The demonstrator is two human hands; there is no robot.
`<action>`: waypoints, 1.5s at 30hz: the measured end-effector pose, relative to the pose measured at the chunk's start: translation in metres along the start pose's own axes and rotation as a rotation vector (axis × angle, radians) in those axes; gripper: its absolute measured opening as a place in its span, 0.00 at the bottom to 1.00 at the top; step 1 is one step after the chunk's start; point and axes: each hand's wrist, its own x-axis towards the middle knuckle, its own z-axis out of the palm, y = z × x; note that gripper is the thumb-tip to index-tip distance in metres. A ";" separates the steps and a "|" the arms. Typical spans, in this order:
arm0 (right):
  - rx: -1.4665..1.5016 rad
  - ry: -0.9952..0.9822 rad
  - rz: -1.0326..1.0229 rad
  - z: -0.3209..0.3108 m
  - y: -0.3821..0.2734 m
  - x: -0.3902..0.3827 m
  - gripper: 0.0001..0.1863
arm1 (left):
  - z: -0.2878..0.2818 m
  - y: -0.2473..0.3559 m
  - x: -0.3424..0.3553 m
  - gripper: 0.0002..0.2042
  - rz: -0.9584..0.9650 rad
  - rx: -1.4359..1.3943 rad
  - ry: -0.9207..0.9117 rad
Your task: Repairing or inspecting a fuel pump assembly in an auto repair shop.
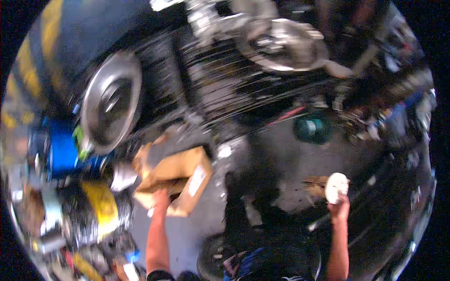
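Observation:
My left hand reaches over the near side of an open brown cardboard box. Its fingers are at the box's opening, too blurred to show whether they grip anything. The box has raised flaps, a white label on one side and a dark inside whose contents I cannot make out. Off to the right, my right hand is closed on the lower edge of a white, flat, rounded piece, held up above the floor. Its exact kind is unclear in the blur.
Two big round metal pans or dishes, one at left and one at the top, flank a dark slatted rack. A blue drum and yellow-banded bundle are at left. A dark green round object lies right of centre.

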 end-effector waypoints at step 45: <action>0.861 0.763 -0.269 -0.512 -0.429 0.289 0.27 | -0.764 1.425 -0.288 0.11 1.492 -0.960 -0.365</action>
